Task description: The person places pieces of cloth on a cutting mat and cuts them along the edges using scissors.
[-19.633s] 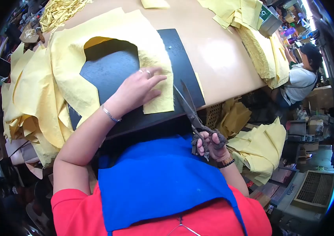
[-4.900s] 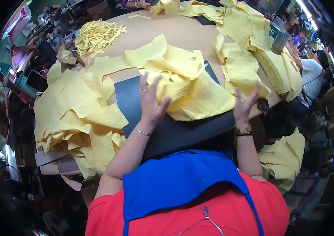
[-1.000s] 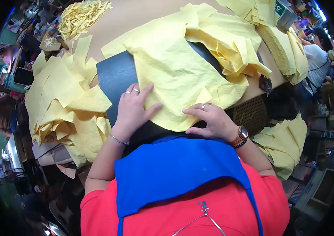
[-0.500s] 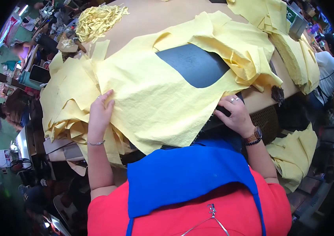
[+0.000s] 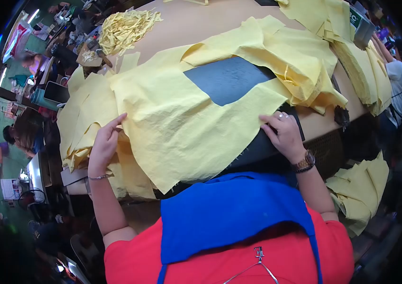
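A large piece of pale yellow cloth [image 5: 177,123] with a frayed front edge spreads over the table before me, its near corner hanging toward my blue apron. At its left edge, my left hand [image 5: 105,144] pinches the cloth between thumb and fingers. My right hand [image 5: 285,135] grips the right edge, thumb and fingertips closed on it. Through a gap in the fabric shows a dark flat board [image 5: 227,78]. More yellow cloth [image 5: 300,61] lies bunched behind and to the right, and a layered heap of it [image 5: 85,113] sits left of my left hand.
A pile of yellow strips [image 5: 127,31] lies at the back left of the tan table [image 5: 187,21]. Thick stacked yellow cloth [image 5: 359,71] stands at the right, with more folded cloth [image 5: 362,189] lower down. Another person [image 5: 397,80] is at the far right.
My left hand has moved left and slightly nearer me with the cloth edge. On the right, the edge has been raised by my right hand, exposing more of the dark surface beneath.
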Demonstrator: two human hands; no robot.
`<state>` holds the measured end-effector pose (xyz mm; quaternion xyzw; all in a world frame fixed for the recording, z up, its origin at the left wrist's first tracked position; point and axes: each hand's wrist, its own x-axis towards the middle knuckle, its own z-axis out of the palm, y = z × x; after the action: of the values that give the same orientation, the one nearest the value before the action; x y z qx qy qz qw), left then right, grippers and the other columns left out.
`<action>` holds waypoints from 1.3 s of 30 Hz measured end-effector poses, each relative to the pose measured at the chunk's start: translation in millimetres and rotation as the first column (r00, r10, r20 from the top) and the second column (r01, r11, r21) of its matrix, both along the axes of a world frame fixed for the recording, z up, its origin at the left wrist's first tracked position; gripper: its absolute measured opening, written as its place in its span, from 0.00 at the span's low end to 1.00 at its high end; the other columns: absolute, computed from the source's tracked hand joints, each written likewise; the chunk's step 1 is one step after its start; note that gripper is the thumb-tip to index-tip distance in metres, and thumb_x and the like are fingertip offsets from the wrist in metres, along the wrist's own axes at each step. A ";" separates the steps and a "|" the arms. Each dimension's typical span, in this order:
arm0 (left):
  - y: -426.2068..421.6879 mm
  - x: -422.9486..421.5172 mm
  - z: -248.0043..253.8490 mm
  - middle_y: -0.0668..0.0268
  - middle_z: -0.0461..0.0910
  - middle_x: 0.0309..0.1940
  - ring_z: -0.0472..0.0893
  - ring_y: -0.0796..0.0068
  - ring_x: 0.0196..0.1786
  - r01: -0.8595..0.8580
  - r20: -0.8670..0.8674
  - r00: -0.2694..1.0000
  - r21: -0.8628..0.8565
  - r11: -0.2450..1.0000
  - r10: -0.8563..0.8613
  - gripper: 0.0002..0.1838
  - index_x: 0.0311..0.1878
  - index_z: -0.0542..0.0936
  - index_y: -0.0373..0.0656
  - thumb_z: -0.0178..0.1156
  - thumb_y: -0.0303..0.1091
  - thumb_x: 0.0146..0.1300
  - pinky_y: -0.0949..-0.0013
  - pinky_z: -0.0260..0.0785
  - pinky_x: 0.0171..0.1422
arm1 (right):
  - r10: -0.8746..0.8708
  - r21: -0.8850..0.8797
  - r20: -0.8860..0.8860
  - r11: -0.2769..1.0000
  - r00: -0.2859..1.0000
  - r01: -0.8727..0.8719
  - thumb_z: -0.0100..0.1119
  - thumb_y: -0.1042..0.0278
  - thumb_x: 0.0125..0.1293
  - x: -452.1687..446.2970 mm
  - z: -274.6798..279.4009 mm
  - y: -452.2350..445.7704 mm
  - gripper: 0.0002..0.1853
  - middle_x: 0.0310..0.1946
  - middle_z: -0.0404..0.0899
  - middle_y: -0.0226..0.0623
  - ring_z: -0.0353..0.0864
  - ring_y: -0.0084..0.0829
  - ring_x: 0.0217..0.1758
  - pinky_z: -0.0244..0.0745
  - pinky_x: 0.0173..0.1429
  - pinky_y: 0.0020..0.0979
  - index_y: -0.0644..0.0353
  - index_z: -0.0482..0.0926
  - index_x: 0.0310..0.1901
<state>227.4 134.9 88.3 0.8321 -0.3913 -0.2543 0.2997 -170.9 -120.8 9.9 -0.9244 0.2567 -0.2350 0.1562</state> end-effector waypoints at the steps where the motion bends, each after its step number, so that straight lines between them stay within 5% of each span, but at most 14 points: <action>1: 0.9 -1.3 -2.9 0.63 0.83 0.39 0.79 0.75 0.40 0.052 0.145 0.988 -0.041 0.998 -0.045 0.18 0.58 0.78 0.39 0.54 0.25 0.64 0.73 0.70 0.49 | 0.006 -0.009 0.007 1.000 1.000 -0.006 0.64 0.68 0.60 0.2 0.3 -3.2 0.09 0.28 0.76 0.32 0.76 0.34 0.36 0.66 0.42 0.35 0.54 0.81 0.42; 4: 7.1 -3.0 -8.8 0.60 0.81 0.45 0.79 0.68 0.46 0.186 0.493 0.865 -0.141 0.972 -0.094 0.15 0.51 0.81 0.38 0.54 0.23 0.62 0.68 0.70 0.54 | 0.003 0.033 0.064 0.999 0.998 -0.005 0.62 0.68 0.61 3.1 10.5 -10.3 0.05 0.33 0.78 0.33 0.77 0.34 0.39 0.67 0.47 0.36 0.55 0.78 0.30; 8: 11.6 -4.4 25.9 0.57 0.77 0.54 0.75 0.65 0.59 0.366 0.757 0.650 -0.391 0.845 0.068 0.09 0.44 0.81 0.37 0.54 0.29 0.67 0.59 0.66 0.62 | 0.033 -0.123 0.427 0.992 0.904 0.022 0.58 0.66 0.67 -0.1 55.7 -18.5 0.05 0.37 0.80 0.33 0.78 0.31 0.42 0.69 0.56 0.35 0.56 0.76 0.35; 10: 12.6 -9.9 44.7 0.59 0.78 0.50 0.76 0.70 0.56 0.059 0.267 0.937 -0.759 0.649 0.227 0.14 0.46 0.79 0.36 0.48 0.36 0.72 0.61 0.67 0.61 | -0.011 0.137 0.540 0.988 0.842 -0.075 0.54 0.64 0.71 -10.8 65.6 -29.8 0.07 0.36 0.79 0.32 0.78 0.25 0.40 0.71 0.54 0.32 0.57 0.74 0.41; 13: 5.4 15.5 79.5 0.64 0.79 0.42 0.76 0.77 0.45 -0.135 0.150 0.920 -0.744 0.654 0.361 0.17 0.47 0.77 0.35 0.42 0.37 0.75 0.70 0.69 0.52 | -0.222 0.542 0.595 0.820 0.772 -0.182 0.52 0.63 0.74 -2.8 107.0 -40.6 0.09 0.34 0.79 0.29 0.76 0.16 0.36 0.73 0.46 0.23 0.60 0.74 0.44; 17: -38.0 114.4 40.5 0.67 0.79 0.35 0.76 0.78 0.40 0.007 0.288 0.957 -0.126 0.992 0.030 0.15 0.45 0.79 0.37 0.48 0.39 0.71 0.73 0.69 0.47 | -0.182 0.792 0.334 0.587 0.925 -0.170 0.54 0.63 0.73 25.2 96.7 -79.0 0.11 0.34 0.78 0.26 0.74 0.12 0.36 0.71 0.40 0.18 0.62 0.76 0.45; 19: -65.6 114.7 3.7 0.64 0.81 0.37 0.78 0.74 0.41 -0.099 0.350 0.936 0.191 0.977 0.026 0.17 0.47 0.79 0.37 0.53 0.42 0.69 0.71 0.70 0.48 | -0.184 0.785 0.167 0.619 0.969 -0.018 0.55 0.62 0.72 28.1 34.8 -116.0 0.12 0.35 0.79 0.27 0.75 0.14 0.37 0.73 0.41 0.21 0.63 0.77 0.45; 22: -71.0 103.9 -36.9 0.57 0.82 0.41 0.81 0.66 0.45 -0.092 0.347 0.935 0.053 0.994 0.068 0.21 0.52 0.78 0.37 0.56 0.46 0.67 0.67 0.71 0.52 | -0.215 0.580 0.117 0.807 0.970 0.109 0.58 0.60 0.69 26.2 27.7 -83.8 0.15 0.36 0.79 0.30 0.76 0.18 0.37 0.73 0.43 0.23 0.65 0.77 0.47; 27: -66.6 47.5 -30.8 0.54 0.82 0.45 0.81 0.63 0.49 -0.128 0.305 0.943 -0.033 0.991 0.132 0.26 0.58 0.76 0.37 0.61 0.47 0.64 0.65 0.70 0.56 | -0.191 0.559 0.196 0.828 0.962 0.050 0.61 0.62 0.67 -0.9 -13.5 -59.2 0.14 0.40 0.81 0.34 0.79 0.24 0.43 0.74 0.48 0.26 0.65 0.77 0.46; 30: -53.3 72.8 -46.7 0.54 0.81 0.48 0.80 0.65 0.52 0.070 0.490 0.870 -0.015 0.997 -0.053 0.25 0.58 0.77 0.37 0.63 0.44 0.63 0.66 0.70 0.58 | -0.198 0.503 0.257 0.863 0.946 0.045 0.62 0.64 0.66 -9.7 -26.0 -48.9 0.13 0.41 0.81 0.37 0.79 0.27 0.46 0.73 0.54 0.28 0.65 0.78 0.45; 35: -31.5 87.4 37.7 0.61 0.81 0.50 0.79 0.73 0.51 -0.173 0.274 0.940 -0.139 0.975 0.205 0.18 0.57 0.77 0.36 0.59 0.35 0.67 0.70 0.70 0.58 | -0.168 0.385 0.205 0.920 0.964 0.079 0.64 0.65 0.63 -11.9 6.8 -37.6 0.12 0.38 0.82 0.39 0.81 0.31 0.43 0.75 0.49 0.30 0.64 0.79 0.43; 36: -6.8 168.6 23.6 0.62 0.81 0.50 0.79 0.74 0.50 -0.190 0.065 0.976 -0.222 0.956 0.209 0.18 0.57 0.77 0.35 0.58 0.35 0.68 0.72 0.70 0.57 | -0.114 0.268 0.201 0.962 0.973 0.057 0.65 0.65 0.62 -11.9 21.4 -37.2 0.12 0.38 0.82 0.41 0.81 0.35 0.43 0.74 0.49 0.31 0.63 0.79 0.43; 37: 13.8 208.7 29.7 0.59 0.81 0.50 0.79 0.72 0.52 -0.196 0.101 0.966 -0.312 0.930 0.237 0.19 0.58 0.76 0.34 0.56 0.36 0.68 0.70 0.69 0.59 | -0.082 0.179 0.221 0.983 0.972 0.042 0.65 0.65 0.61 -12.6 24.6 -43.7 0.12 0.38 0.82 0.43 0.81 0.39 0.43 0.74 0.49 0.33 0.63 0.79 0.42; 39: 69.0 291.6 39.7 0.52 0.79 0.54 0.78 0.63 0.57 -0.300 0.594 0.679 -0.313 0.901 0.432 0.24 0.62 0.72 0.34 0.55 0.40 0.69 0.65 0.68 0.62 | -0.104 0.060 0.239 0.994 0.965 0.092 0.65 0.65 0.60 -11.1 33.9 -54.5 0.11 0.39 0.82 0.41 0.80 0.41 0.45 0.73 0.51 0.35 0.61 0.80 0.40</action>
<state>519.0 203.9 128.1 0.8965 -0.3175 0.1543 0.2676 -182.0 -175.3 43.8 -0.8709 0.2869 -0.3470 0.1970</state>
